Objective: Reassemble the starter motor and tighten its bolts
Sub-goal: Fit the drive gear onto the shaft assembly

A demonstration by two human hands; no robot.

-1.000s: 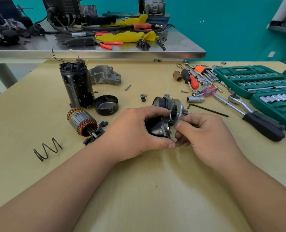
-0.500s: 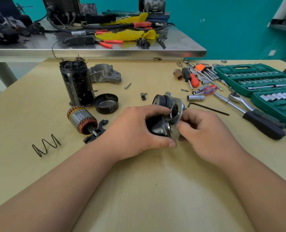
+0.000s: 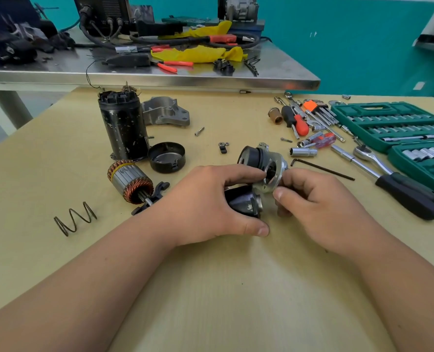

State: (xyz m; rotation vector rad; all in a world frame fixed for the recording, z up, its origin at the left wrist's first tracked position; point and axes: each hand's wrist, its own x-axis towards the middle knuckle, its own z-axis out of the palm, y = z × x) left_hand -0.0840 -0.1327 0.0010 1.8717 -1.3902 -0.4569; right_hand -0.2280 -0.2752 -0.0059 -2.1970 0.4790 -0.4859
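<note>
At the middle of the table my left hand (image 3: 211,207) grips a dark starter solenoid assembly (image 3: 244,201) with a silver flanged end plate (image 3: 271,171). My right hand (image 3: 317,207) has its fingers curled against the plate's right rim, pinching it. The black motor housing (image 3: 123,128) stands upright at the back left. A copper-wound armature (image 3: 129,181) lies on its side beside a black end cap (image 3: 166,157). A grey aluminium nose housing (image 3: 166,111) lies behind them. A loose bolt (image 3: 199,131) lies on the table.
A coil spring (image 3: 75,219) lies at the left. On the right are a ratchet wrench (image 3: 388,174), a hex key (image 3: 322,168), sockets (image 3: 303,151), screwdrivers (image 3: 297,120) and green socket cases (image 3: 393,123). A steel bench (image 3: 160,77) with cables and pliers stands behind.
My right hand has shifted slightly on the plate's rim and my left forefinger now reaches to the plate's opening. The assembly stays in place between both hands.
</note>
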